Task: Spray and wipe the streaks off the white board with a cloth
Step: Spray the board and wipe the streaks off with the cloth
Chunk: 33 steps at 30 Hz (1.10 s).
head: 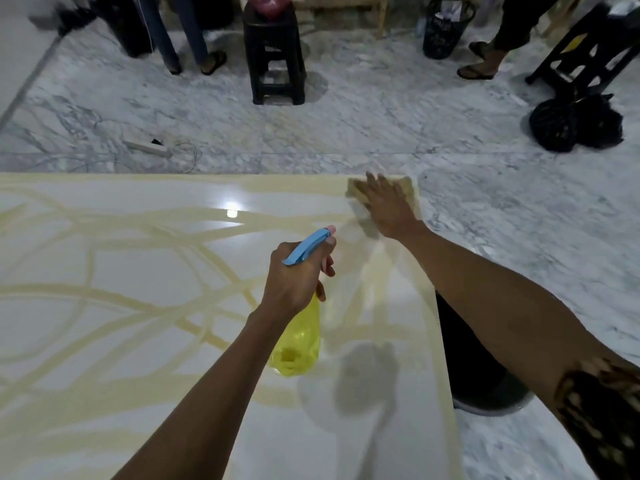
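The glossy white board [145, 341] lies flat before me, crossed by several curved yellowish streaks [86, 271]. My left hand [298, 275] grips a yellow spray bottle [299, 344] with a blue trigger head, held above the board's right half and pointed toward the far right corner. My right hand [389, 206] lies flat on a pale cloth [410, 190], pressing it onto the board's far right corner. Most of the cloth is hidden under the hand, and both are blurred.
A dark bin [474, 368] stands on the marble floor just right of the board's edge. Farther off are a black stool [277, 64], a black mesh basket [445, 27], black bags [575, 124], a power strip [147, 147] and other people's feet.
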### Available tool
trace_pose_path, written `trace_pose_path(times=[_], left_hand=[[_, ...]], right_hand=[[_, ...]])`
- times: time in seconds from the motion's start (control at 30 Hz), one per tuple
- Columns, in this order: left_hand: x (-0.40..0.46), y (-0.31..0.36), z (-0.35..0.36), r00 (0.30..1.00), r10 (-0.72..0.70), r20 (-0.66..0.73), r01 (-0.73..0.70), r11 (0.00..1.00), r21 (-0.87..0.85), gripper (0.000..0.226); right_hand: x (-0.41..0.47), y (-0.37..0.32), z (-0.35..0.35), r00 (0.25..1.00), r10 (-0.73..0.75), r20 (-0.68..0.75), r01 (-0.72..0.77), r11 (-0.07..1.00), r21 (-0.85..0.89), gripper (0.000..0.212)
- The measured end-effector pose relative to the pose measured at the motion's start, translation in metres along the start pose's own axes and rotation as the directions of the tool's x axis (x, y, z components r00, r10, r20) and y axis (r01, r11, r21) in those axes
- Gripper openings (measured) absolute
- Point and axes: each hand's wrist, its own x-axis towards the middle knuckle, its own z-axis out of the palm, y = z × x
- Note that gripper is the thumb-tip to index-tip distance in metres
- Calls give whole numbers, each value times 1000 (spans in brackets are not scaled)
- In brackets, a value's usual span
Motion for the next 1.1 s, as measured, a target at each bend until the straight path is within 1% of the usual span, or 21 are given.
trace_pose_path(times=[0.03, 0.07, 0.13, 0.2, 0.3, 0.37, 0.5, 0.57, 0.63, 0.67, 0.77, 0.8, 0.83, 0.87, 0.9, 0.93, 0.97, 1.0, 1.03, 1.07, 1.1], left_hand=[[2, -2, -1, 1000, 6, -7, -6, 1000, -5, 21], [3, -5, -2, 1000, 11, -10, -11, 1000, -10, 21], [0, -10, -3, 1000, 14, -6, -14, 1000, -14, 16], [-10, -14, -5, 1000, 2, 3, -2, 1000, -11, 14], [-35, -21, -6, 1000, -10, 23, 10, 1000, -4, 22], [-58, -24, -8, 999, -6, 36, 7, 1000, -8, 24], [-102, -35, -16, 999, -16, 48, 16, 1000, -9, 23], [-126, -42, -21, 998, -19, 65, 18, 1000, 5, 17], [-155, -48, -26, 996, -15, 87, 12, 999, 34, 14], [-170, -51, -28, 995, -11, 101, 7, 999, 46, 13], [-207, -62, -33, 991, -16, 135, 9, 999, 52, 15], [-216, -64, -34, 989, -19, 144, 11, 998, 56, 15], [-225, -65, -35, 988, -21, 154, 12, 998, 60, 15], [-233, -64, -36, 986, -20, 165, 10, 998, 63, 14], [-240, -63, -36, 985, -18, 174, 7, 998, 62, 13], [-245, -60, -35, 984, -19, 180, 7, 998, 65, 12], [-246, -57, -34, 983, -24, 183, 11, 997, 71, 13], [-244, -53, -33, 983, -33, 183, 19, 997, 76, 14], [-240, -48, -33, 983, -38, 179, 23, 996, 83, 17], [-235, -42, -33, 984, -40, 174, 24, 995, 92, 20], [-228, -35, -32, 985, -37, 168, 21, 995, 96, 20]], right_hand=[[0, 3, 13, 994, -6, 107, 6, 1000, 5, 61], [-2, 5, 28, 985, 13, 172, -18, 999, 27, 63], [-17, -2, 47, 983, 68, 171, -79, 995, 56, 62], [-37, -12, 54, 984, 88, 157, -101, 992, 75, 60], [-82, -25, 56, 973, 59, 225, -69, 997, 37, 58], [-122, -33, 60, 968, 59, 244, -58, 998, -12, 57], [-200, -56, 66, 967, 39, 253, -32, 999, -30, 55], [-242, -71, 68, 954, 61, 292, -66, 998, 8, 59], [-290, -91, 71, 949, 85, 304, -113, 991, 76, 78], [-314, -100, 75, 946, 91, 312, -128, 986, 103, 79], [-380, -127, 84, 930, 99, 353, -158, 977, 141, 61], [-400, -138, 85, 918, 97, 383, -163, 976, 143, 64], [-417, -150, 79, 907, 84, 414, -170, 970, 174, 74], [-430, -160, 77, 890, 98, 446, -207, 957, 204, 83], [-440, -166, 74, 872, 113, 477, -257, 933, 250, 81], [-444, -171, 65, 850, 118, 514, -339, 869, 361, 72], [-444, -174, 51, 837, 120, 534, -440, 727, 527, 62], [-442, -174, 39, 846, 149, 511, -501, 549, 669, 50], [-438, -172, 24, 847, 211, 488, -531, 370, 762, 35], [-431, -168, 10, 846, 264, 463, -521, 227, 823, 24], [-419, -159, -2, 838, 317, 445, -501, 121, 857, 21]])
